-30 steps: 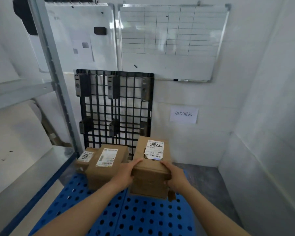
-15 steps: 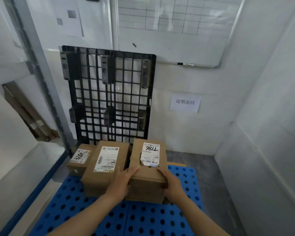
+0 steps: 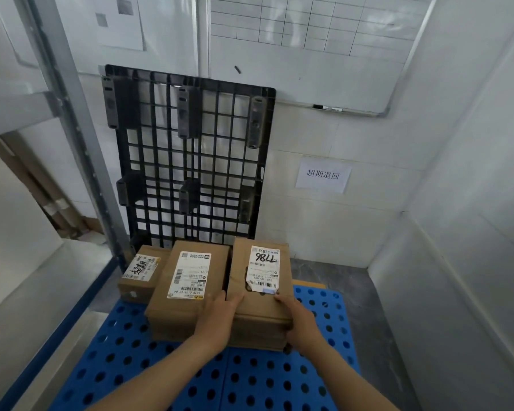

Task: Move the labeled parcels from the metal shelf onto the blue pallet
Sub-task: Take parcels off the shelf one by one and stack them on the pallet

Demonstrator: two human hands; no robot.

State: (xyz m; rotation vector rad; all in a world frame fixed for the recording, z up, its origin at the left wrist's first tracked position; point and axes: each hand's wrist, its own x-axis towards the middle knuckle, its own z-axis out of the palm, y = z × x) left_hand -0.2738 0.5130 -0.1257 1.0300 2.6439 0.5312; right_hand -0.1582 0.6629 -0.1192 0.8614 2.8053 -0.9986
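My left hand (image 3: 220, 317) and right hand (image 3: 301, 321) grasp the parcel (image 3: 263, 307) to square it on the blue pallet (image 3: 161, 369). I think it goes tight against the box (image 3: 187, 304) left of them, saving room.

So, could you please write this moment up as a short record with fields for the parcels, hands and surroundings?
Held parcel: 786 parcel, rightmost of the row, apparently set down on the blue pallet
Hands: left hand grips its near left corner, right hand its near right corner
Other parcels: middle parcel close beside it; small parcel farthest left
Behind: black pallet leaning upright against the wall, whiteboard above
Left side: metal shelf
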